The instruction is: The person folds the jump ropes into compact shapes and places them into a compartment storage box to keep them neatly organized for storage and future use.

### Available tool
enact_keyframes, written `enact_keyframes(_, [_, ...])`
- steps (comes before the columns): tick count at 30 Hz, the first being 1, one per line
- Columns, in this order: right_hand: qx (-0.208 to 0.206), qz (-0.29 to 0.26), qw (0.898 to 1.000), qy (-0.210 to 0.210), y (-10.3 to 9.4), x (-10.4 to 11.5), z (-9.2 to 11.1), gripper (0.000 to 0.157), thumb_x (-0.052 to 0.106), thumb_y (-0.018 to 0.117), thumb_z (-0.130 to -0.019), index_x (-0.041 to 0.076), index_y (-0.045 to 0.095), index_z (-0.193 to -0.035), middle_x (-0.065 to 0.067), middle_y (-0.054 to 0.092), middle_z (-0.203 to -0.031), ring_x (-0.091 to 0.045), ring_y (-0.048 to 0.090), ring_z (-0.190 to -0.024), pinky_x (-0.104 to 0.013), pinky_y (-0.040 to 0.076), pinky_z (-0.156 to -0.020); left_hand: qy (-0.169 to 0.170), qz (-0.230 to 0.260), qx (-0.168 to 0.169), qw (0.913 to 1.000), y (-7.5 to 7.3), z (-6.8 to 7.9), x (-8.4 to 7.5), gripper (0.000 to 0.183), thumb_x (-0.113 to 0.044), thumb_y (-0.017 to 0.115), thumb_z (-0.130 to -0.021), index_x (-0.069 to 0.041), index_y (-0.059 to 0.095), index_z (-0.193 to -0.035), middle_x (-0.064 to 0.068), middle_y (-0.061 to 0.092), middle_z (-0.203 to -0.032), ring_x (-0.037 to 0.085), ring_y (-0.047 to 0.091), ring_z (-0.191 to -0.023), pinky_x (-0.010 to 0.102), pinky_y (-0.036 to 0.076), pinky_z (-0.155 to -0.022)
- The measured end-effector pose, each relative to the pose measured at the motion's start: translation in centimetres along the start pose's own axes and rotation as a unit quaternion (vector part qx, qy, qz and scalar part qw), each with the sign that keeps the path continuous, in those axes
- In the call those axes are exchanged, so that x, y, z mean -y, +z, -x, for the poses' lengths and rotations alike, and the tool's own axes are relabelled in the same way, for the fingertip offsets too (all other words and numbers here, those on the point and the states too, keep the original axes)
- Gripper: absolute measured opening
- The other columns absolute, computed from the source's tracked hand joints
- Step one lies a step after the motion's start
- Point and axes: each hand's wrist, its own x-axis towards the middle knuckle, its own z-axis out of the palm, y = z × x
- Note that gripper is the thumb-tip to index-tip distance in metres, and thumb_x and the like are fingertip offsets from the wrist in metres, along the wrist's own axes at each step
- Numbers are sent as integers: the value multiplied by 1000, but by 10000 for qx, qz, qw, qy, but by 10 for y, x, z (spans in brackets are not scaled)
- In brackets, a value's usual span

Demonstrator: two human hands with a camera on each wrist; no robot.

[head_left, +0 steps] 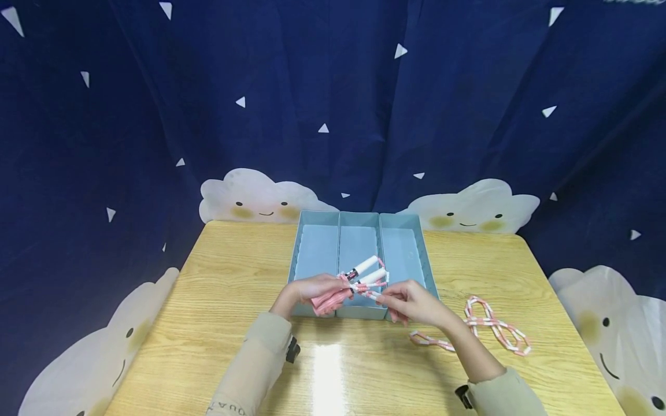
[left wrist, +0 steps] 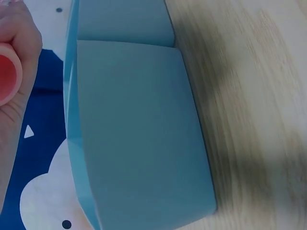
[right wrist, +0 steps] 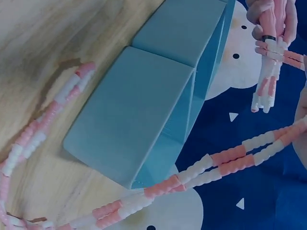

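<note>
My left hand (head_left: 318, 286) grips the pink-and-white handles (head_left: 329, 300) of a beaded jump rope in a bundle above the blue bins. In the left wrist view a hollow pink handle end (left wrist: 6, 75) shows at the left edge. A short length of the pink-and-white rope is gathered against the handles (right wrist: 274, 24). My right hand (head_left: 413, 301), just to the right, pinches the rope. Its doubled strands (right wrist: 232, 159) run down from that hand in the right wrist view. The remaining rope (head_left: 487, 322) lies in loops on the table at right.
Three light blue bins (head_left: 364, 312) stand side by side under the hands, open at the top. They rest on a wooden table (head_left: 239, 277). A dark blue curtain (head_left: 291, 75) with white triangles and clouds hangs behind the table and along its sides.
</note>
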Motion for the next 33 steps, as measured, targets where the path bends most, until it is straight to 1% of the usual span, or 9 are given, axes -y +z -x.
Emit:
enact_keyframes(1, [11,11,10000,-17,-1,-2,-1,20,16,51,-94,6,64,-83,-19,55,-55,-6,44,-37,-31,44,-37,-24,-59,26,10000,1,0,0,57,-39,38,-95,16,43,-107,3,51,-59,10,44,-41,22,39,-39])
enact_keyframes(4, [43,50,9999,-141,-3,-4,-2,20,18,52,-94,7,65,-83,-15,56,-54,-13,45,-36,-26,44,-38,-50,-184,46,9998,2,-1,0,59,-40,38,-95,17,43,-107,4,52,-59,11,44,-41,22,40,-39])
enact_keyframes(7, [87,79,9994,-313,-5,-3,-3,19,17,52,-93,7,65,-83,-11,54,-52,-19,44,-36,-21,41,-37,-79,-246,82,9996,4,-1,0,54,-40,38,-95,13,47,-106,4,52,-60,11,45,-42,22,40,-39])
enact_keyframes(12, [262,138,9985,-452,-9,1,-6,20,15,52,-93,7,62,-78,-10,52,-51,-8,42,-38,-19,37,-37,-188,-262,170,9993,7,-1,-1,41,-40,39,-95,-2,55,-100,4,52,-60,12,46,-42,23,40,-38])
enact_keyframes(14, [329,184,9983,-436,-10,3,-7,21,15,52,-93,7,62,-77,-9,52,-52,-4,41,-40,-19,38,-38,-224,-236,235,9992,8,-2,-2,40,-40,39,-95,-3,55,-100,4,52,-60,12,46,-43,23,40,-38])
enact_keyframes(20, [377,267,9985,-295,-15,3,-11,21,11,49,-94,6,62,-78,-2,51,-53,-3,39,-41,-18,35,-38,-319,-217,400,9985,12,-2,-4,38,-37,38,-96,-3,55,-99,5,52,-61,11,45,-43,22,39,-38])
enact_keyframes(23, [351,342,9985,-264,-15,4,-12,22,8,48,-94,5,61,-76,-3,49,-53,-2,36,-40,-17,33,-38,-395,-297,439,9978,14,-1,-5,37,-36,38,-96,-3,55,-96,7,52,-61,12,46,-43,22,40,-38])
enact_keyframes(28, [356,318,9983,-323,-14,22,-10,22,3,48,-93,1,59,-75,-7,44,-50,-1,33,-40,-16,31,-38,-550,-287,572,9964,17,-1,-7,37,-36,38,-96,-3,55,-95,7,51,-61,11,46,-44,22,40,-39])
enact_keyframes(33, [457,264,9976,-438,-14,34,-10,22,3,47,-93,-3,60,-76,-1,38,-48,0,30,-40,-17,29,-38,-652,-327,690,9949,20,-2,-7,37,-37,39,-95,-4,55,-97,5,52,-61,11,46,-44,22,40,-39])
